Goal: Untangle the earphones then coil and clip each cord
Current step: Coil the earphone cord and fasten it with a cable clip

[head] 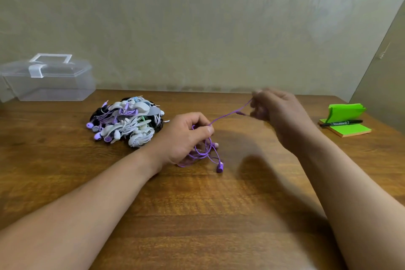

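Purple earphones [207, 151] hang in a loose tangle under my left hand [186, 136], which pinches the cord above the table. One purple earbud [219, 167] dangles at the bottom, close to the wood. A single strand of the cord [228, 114] runs taut up and right to my right hand [274, 109], whose blurred fingers pinch its end. A pile of earphones [126, 121] in white, purple and black, bundled with grey clips, lies to the left of my left hand.
A clear plastic box [49, 79] with a handle stands at the back left against the wall. Green sticky notes [345, 125] with a black marker [340, 123] across them lie at the right edge. Everything rests on a wooden table [197, 215].
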Demonstrator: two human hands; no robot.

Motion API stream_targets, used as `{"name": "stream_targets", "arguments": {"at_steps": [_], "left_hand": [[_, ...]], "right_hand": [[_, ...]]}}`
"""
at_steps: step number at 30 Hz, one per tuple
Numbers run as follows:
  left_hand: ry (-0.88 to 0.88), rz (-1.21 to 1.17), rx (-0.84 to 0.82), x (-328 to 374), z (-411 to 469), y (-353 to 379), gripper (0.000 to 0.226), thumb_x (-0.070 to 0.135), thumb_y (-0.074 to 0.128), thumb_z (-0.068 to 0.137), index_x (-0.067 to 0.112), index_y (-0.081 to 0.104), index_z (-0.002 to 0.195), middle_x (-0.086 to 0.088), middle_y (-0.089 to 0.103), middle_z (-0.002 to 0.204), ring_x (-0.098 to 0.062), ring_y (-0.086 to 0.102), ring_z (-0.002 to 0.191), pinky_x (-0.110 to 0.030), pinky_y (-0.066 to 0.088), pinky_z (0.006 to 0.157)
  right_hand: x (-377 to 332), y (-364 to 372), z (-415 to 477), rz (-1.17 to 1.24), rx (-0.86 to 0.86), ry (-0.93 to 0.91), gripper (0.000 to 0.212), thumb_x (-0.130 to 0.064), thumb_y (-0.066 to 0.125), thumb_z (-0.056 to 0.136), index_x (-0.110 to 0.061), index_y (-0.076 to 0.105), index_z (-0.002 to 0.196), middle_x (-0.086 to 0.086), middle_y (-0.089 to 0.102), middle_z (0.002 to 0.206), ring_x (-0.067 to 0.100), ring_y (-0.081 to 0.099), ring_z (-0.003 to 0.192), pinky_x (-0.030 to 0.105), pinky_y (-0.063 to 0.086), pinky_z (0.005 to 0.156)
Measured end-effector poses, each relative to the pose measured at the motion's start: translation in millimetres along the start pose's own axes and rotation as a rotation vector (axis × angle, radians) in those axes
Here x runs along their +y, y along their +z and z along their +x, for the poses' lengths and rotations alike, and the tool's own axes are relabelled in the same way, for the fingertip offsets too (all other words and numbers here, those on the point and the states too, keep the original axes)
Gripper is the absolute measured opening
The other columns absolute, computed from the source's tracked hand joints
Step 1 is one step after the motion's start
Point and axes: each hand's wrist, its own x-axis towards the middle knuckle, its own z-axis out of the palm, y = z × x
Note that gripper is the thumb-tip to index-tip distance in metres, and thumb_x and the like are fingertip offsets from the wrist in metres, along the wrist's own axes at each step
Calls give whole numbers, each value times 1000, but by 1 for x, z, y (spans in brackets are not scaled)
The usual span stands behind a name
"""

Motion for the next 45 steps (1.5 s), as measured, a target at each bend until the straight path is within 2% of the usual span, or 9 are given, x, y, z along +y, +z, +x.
{"name": "stream_targets", "arguments": {"at_steps": [4, 6, 10, 15, 24, 28, 33, 40, 45], "left_hand": [[76, 181, 79, -2, 4, -1, 11, 23, 69, 99, 17, 70, 90, 1, 61, 69, -18, 61, 62, -34, 53, 67], [86, 225, 57, -2, 3, 2, 13, 25, 70, 99, 23, 70, 86, 8, 59, 67, -17, 58, 64, -43, 60, 71], [138, 289, 30, -2, 1, 5, 16, 26, 69, 100, 23, 67, 84, 10, 62, 67, -10, 60, 66, -34, 59, 72], [184, 358, 116, 0, 0, 3, 11, 18, 66, 98, 28, 65, 94, 7, 68, 83, -9, 64, 71, -28, 53, 69], [39, -40, 93, 4, 1, -3, 9, 5, 54, 104, 8, 60, 109, -10, 72, 96, -20, 64, 63, -32, 54, 53], [-51, -196, 137, 6, 2, -1, 27, 15, 38, 111, 4, 63, 109, -12, 78, 104, -28, 73, 70, -30, 57, 54], [-56, -39, 318, -4, 8, -8, 36, 30, 42, 111, 4, 58, 93, -17, 73, 96, -23, 65, 61, -33, 50, 56], [51, 377, 9, 7, -6, 21, 58, 83, 65, 75, 33, 60, 103, 9, 69, 95, -7, 66, 85, -28, 54, 77], [-10, 291, -77, 1, -3, 33, 20, 42, 74, 93, 23, 67, 91, 2, 77, 86, -15, 70, 78, -36, 55, 78]], "right_hand": [[8, 15, -9, -694, -90, -99, 28, -28, 53, 103, -21, 72, 122, -2, 72, 124, 14, 62, 117, 33, 47, 96], [0, 23, -16, -681, -138, -244, 45, -27, 48, 105, -25, 54, 150, -6, 55, 150, 11, 45, 140, 30, 36, 112], [-9, 35, -30, -367, -375, -136, 41, -42, 32, 113, -27, 61, 137, -2, 76, 110, 7, 69, 106, 31, 54, 93], [-6, 36, -29, -579, -397, -141, 39, -50, 55, 105, -21, 72, 86, 4, 74, 78, 20, 68, 73, 43, 55, 73], [-6, 27, -5, 412, 83, 53, 29, -17, 52, 95, -15, 55, 67, 5, 80, 90, 25, 72, 113, 46, 50, 103], [-11, 15, -2, 705, 160, 125, 25, -10, 45, 97, -14, 48, 73, 3, 68, 63, 23, 74, 80, 37, 56, 86], [-13, 10, -3, 661, 123, 149, 28, -15, 53, 101, -20, 45, 74, -3, 34, 56, 13, 31, 45, 25, 35, 47], [-20, 26, -17, 446, -109, 12, 29, -31, 52, 107, -11, 70, 97, 12, 75, 90, 16, 46, 58, 28, 46, 58], [-24, 30, -19, 529, -194, -14, 34, -32, 45, 111, -19, 67, 133, 12, 72, 105, 21, 55, 71, 35, 53, 75]]}}
